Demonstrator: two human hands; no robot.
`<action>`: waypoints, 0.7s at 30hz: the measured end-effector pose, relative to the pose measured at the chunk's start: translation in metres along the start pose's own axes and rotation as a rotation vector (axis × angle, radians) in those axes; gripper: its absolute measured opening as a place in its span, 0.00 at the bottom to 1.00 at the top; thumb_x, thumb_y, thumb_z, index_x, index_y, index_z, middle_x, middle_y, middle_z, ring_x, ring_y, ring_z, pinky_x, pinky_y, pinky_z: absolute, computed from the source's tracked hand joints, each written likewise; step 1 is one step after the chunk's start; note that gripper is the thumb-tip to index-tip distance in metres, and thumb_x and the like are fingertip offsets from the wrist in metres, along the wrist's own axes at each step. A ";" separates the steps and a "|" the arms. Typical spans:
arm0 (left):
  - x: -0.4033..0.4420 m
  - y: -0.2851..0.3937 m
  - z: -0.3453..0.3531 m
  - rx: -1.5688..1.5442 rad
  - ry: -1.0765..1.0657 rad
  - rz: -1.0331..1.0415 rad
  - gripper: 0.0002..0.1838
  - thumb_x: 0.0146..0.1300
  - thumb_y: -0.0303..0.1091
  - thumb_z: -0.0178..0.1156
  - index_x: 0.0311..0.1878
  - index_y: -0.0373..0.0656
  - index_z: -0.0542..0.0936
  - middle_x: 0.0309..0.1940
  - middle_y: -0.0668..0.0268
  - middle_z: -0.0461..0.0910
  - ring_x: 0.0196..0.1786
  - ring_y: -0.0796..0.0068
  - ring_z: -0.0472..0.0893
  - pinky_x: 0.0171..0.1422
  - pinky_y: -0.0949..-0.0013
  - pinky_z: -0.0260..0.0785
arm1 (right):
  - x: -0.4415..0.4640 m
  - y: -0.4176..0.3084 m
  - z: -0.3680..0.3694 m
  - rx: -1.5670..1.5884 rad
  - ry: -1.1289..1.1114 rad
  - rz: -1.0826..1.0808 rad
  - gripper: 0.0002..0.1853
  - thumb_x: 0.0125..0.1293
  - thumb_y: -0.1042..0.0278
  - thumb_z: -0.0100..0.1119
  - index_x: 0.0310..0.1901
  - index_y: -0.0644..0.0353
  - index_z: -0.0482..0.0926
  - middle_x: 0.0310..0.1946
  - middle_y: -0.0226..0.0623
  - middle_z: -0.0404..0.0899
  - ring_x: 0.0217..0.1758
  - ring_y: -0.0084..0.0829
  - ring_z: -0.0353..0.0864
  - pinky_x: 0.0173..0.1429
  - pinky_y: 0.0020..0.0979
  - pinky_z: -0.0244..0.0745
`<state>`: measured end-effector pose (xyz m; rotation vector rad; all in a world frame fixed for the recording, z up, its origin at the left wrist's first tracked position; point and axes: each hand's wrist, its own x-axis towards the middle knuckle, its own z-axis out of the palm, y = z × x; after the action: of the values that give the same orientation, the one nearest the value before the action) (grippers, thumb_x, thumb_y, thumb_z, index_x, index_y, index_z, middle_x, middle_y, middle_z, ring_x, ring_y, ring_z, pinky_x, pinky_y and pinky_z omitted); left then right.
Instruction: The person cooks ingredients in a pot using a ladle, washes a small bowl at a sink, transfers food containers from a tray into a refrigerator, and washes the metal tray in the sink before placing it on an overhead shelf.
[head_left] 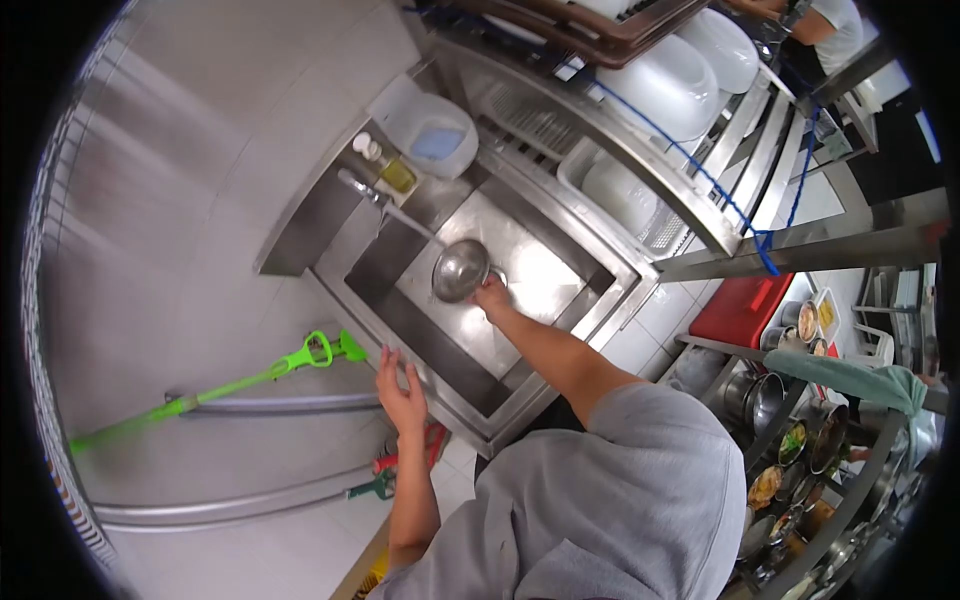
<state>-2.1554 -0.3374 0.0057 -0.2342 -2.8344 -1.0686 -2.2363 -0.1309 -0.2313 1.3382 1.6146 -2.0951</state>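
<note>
In the head view, my right hand (491, 296) grips the near right rim of a shiny round metal bowl (460, 268), where a curved metal edge shows beside my fingers. The bowl is over the floor of the stainless steel sink (520, 240). From the tap (362, 188), a pale strip reaches down to the bowl; whether it is spout or running water, I cannot tell. My left hand (402, 392) is at the sink's near left edge, fingers apart and holding nothing.
Behind the sink stand a bottle of yellow liquid (397, 176) and a white tub (425, 130) with a blue pad inside. A metal rack (640, 150) with white dishes rises at right. A green-handled pole (240, 382) leans at left. Pots and a red box (738, 308) occupy shelves at right.
</note>
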 end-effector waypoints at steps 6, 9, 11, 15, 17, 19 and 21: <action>-0.097 0.006 -0.039 0.038 0.019 -0.131 0.15 0.66 0.31 0.58 0.53 0.38 0.80 0.62 0.52 0.76 0.61 0.54 0.75 0.66 0.58 0.65 | 0.002 -0.008 0.028 0.389 -0.054 -0.044 0.10 0.68 0.71 0.60 0.34 0.62 0.67 0.30 0.39 0.74 0.27 0.35 0.81 0.31 0.33 0.84; -0.119 0.009 -0.051 0.023 0.132 -0.184 0.14 0.66 0.31 0.58 0.53 0.36 0.80 0.60 0.53 0.77 0.59 0.56 0.77 0.64 0.60 0.67 | 0.008 -0.016 0.044 0.656 0.066 -0.129 0.10 0.68 0.70 0.59 0.32 0.61 0.68 0.25 0.38 0.74 0.25 0.34 0.82 0.31 0.32 0.83; -0.128 -0.004 -0.051 0.016 0.183 -0.226 0.14 0.66 0.31 0.58 0.53 0.36 0.80 0.60 0.53 0.77 0.58 0.56 0.77 0.64 0.60 0.67 | 0.007 -0.021 0.047 0.688 0.081 -0.108 0.10 0.68 0.71 0.59 0.31 0.60 0.69 0.24 0.38 0.75 0.24 0.33 0.82 0.30 0.31 0.81; -0.134 -0.001 -0.055 0.009 0.241 -0.287 0.14 0.67 0.30 0.59 0.53 0.36 0.81 0.60 0.53 0.77 0.58 0.57 0.77 0.64 0.61 0.67 | 0.020 -0.030 0.027 0.110 0.131 -0.229 0.10 0.66 0.71 0.59 0.29 0.60 0.70 0.23 0.38 0.77 0.21 0.31 0.81 0.27 0.31 0.78; -0.134 -0.004 -0.055 0.045 0.209 -0.239 0.13 0.67 0.31 0.58 0.52 0.35 0.81 0.60 0.53 0.77 0.58 0.57 0.77 0.64 0.61 0.67 | 0.013 -0.038 0.022 0.178 0.162 -0.210 0.10 0.66 0.71 0.59 0.28 0.61 0.70 0.22 0.38 0.78 0.21 0.31 0.81 0.26 0.31 0.77; -0.130 -0.004 -0.053 0.005 0.201 -0.266 0.13 0.67 0.31 0.58 0.52 0.35 0.81 0.60 0.53 0.77 0.58 0.57 0.77 0.64 0.61 0.68 | 0.002 -0.047 0.018 0.008 0.147 -0.243 0.06 0.62 0.74 0.59 0.28 0.62 0.74 0.23 0.42 0.80 0.21 0.33 0.81 0.21 0.32 0.74; -0.126 0.000 -0.049 -0.042 0.191 -0.287 0.13 0.68 0.31 0.58 0.52 0.35 0.81 0.60 0.53 0.77 0.58 0.57 0.77 0.63 0.61 0.68 | 0.037 -0.035 0.018 -0.155 0.127 -0.347 0.06 0.62 0.73 0.58 0.29 0.63 0.74 0.24 0.43 0.81 0.21 0.33 0.81 0.22 0.33 0.75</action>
<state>-2.0299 -0.3837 0.0237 0.2664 -2.7290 -1.1319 -2.2887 -0.1184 -0.2341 1.2355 2.1488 -2.0400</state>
